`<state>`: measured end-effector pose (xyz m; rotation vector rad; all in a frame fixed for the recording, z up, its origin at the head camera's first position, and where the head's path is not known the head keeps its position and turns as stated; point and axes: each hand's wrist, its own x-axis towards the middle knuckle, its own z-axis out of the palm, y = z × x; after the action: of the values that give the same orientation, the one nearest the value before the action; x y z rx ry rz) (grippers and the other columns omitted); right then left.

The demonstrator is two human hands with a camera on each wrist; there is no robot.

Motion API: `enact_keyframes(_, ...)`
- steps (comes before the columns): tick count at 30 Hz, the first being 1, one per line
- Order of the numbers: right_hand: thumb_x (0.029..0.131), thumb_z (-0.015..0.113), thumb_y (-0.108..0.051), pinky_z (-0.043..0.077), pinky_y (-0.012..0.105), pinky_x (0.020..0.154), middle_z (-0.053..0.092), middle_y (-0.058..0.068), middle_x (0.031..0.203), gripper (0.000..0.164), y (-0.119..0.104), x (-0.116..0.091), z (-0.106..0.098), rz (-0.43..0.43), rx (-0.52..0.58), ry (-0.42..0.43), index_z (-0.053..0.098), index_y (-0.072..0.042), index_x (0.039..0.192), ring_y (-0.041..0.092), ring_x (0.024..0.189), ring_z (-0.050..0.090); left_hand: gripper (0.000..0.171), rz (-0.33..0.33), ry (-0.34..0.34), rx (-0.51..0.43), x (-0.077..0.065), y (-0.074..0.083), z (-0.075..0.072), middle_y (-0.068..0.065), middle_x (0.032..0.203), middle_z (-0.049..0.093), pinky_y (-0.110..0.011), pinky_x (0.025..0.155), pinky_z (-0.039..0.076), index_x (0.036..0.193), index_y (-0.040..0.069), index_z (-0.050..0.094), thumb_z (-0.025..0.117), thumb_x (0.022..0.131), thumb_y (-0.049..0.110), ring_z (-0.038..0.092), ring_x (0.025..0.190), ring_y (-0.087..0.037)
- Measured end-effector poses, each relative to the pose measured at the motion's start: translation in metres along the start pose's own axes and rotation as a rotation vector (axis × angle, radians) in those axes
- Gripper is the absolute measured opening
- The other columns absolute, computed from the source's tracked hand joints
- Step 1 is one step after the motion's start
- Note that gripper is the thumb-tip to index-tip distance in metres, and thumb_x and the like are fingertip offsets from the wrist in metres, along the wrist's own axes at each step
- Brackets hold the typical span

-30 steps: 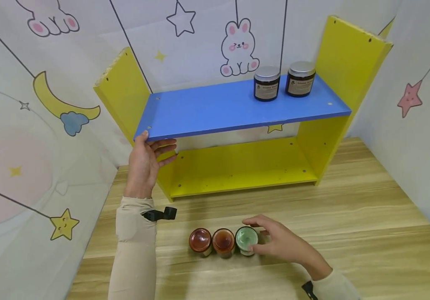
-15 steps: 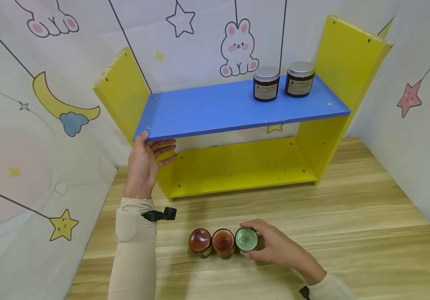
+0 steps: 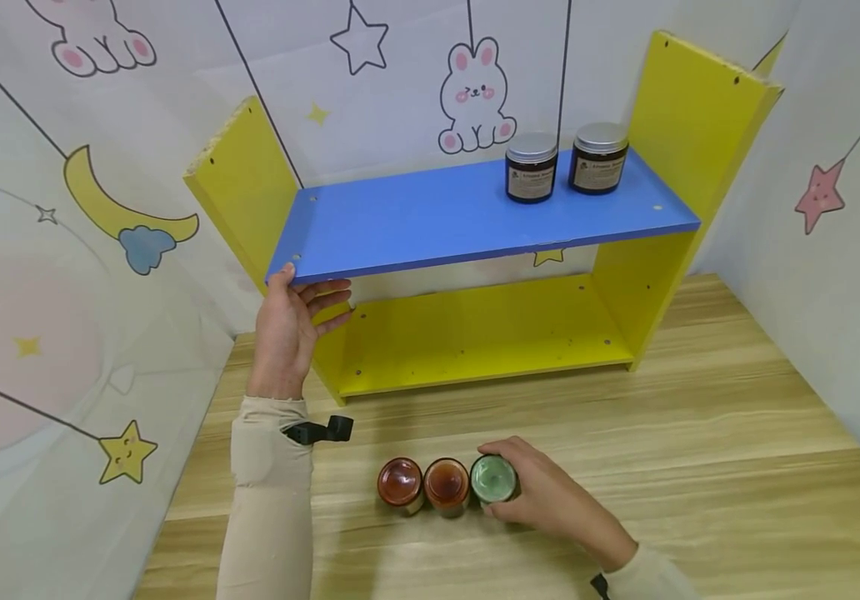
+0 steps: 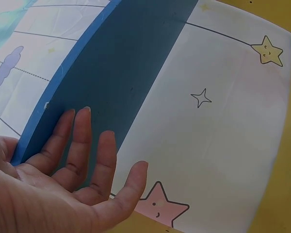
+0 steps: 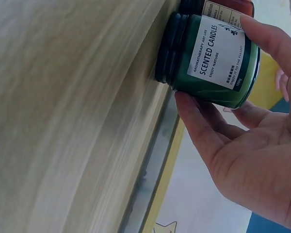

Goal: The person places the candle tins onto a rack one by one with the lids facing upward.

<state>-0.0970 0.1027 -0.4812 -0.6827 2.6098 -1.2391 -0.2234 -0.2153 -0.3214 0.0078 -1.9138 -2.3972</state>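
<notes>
One green jar (image 3: pixel 493 477) was found between the thumb and fingers of the right hand (image 3: pixel 546 498), directly to the left of the palm. The fingers were curled round it and clamped on its sides: thumb against the near side, forefinger against the far side. No gap was noted at either contact. The jar stood inverted on its dark lid (image 5: pixel 167 48), base up, with its long axis upright from the wooden table (image 3: pixel 737 400) and across the line from thumb to forefinger. The white label (image 5: pixel 216 53) faced the right wrist camera, its lettering running round the jar's side.

Beyond the green jar, further left from those fingers, stood the middle jar (image 3: pixel 447 485) and then the farthest jar (image 3: pixel 401 483), both reddish. Whether the green jar touched its neighbour could not be told.

The right hand was clearly the nearer to the jar. The left hand (image 3: pixel 285 329) was well apart, ahead and to the left, holding the front corner of the blue shelf (image 3: pixel 400 218); its thumb was hooked over the top, its fingers spread beneath. Pressure on the underside could not be confirmed. In judgement, the governing relation was the jar's position: inside the right fingers' span, with the blue shelf ahead of and above them.
</notes>
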Motion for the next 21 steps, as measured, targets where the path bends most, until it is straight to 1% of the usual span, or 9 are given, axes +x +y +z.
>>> enact_keyframes(4,0.073,0.092,-0.023,0.051,0.046,0.095,0.062,-0.004,0.125,0.071,-0.0003,-0.0004,0.0010,0.008,-0.027,0.010,0.060,-0.011,0.136,0.016,0.110,0.061,0.052,-0.004,-0.003,-0.004,-0.0002,0.0005,0.0001,-0.008,0.112,0.069,-0.056,0.105,0.042,0.151,0.015,0.038,0.028,0.110,0.046,0.061,0.116,-0.034)
enact_keyframes(10,0.071,0.093,-0.024,0.052,0.044,0.093,0.062,-0.009,0.122,0.067,0.0005,0.0001,0.0024,0.011,-0.053,0.030,0.062,-0.017,0.129,0.014,0.109,0.061,0.052,-0.007,-0.004,-0.012,-0.0001,0.0009,-0.0002,-0.007,0.110,0.069,-0.057,0.106,0.041,0.150,0.015,0.038,0.028,0.110,0.046,0.063,0.112,-0.030)
enact_keyframes(16,0.070,0.093,-0.022,0.052,0.042,0.091,0.063,-0.012,0.117,0.061,0.0019,0.0011,0.0016,-0.022,-0.047,0.041,0.063,-0.018,0.123,0.011,0.105,0.062,0.051,-0.006,-0.005,-0.018,0.0003,0.0012,-0.0005,-0.007,0.109,0.070,-0.056,0.105,0.042,0.150,0.014,0.039,0.028,0.110,0.045,0.063,0.109,-0.028)
enact_keyframes(21,0.070,0.093,-0.022,0.053,0.039,0.090,0.062,-0.013,0.113,0.059,0.0033,0.0013,0.0001,-0.046,-0.037,0.041,0.063,-0.021,0.120,0.010,0.102,0.062,0.051,-0.006,-0.006,-0.020,0.0007,0.0015,-0.0004,-0.007,0.109,0.070,-0.056,0.105,0.042,0.148,0.014,0.040,0.028,0.110,0.045,0.063,0.109,-0.028)
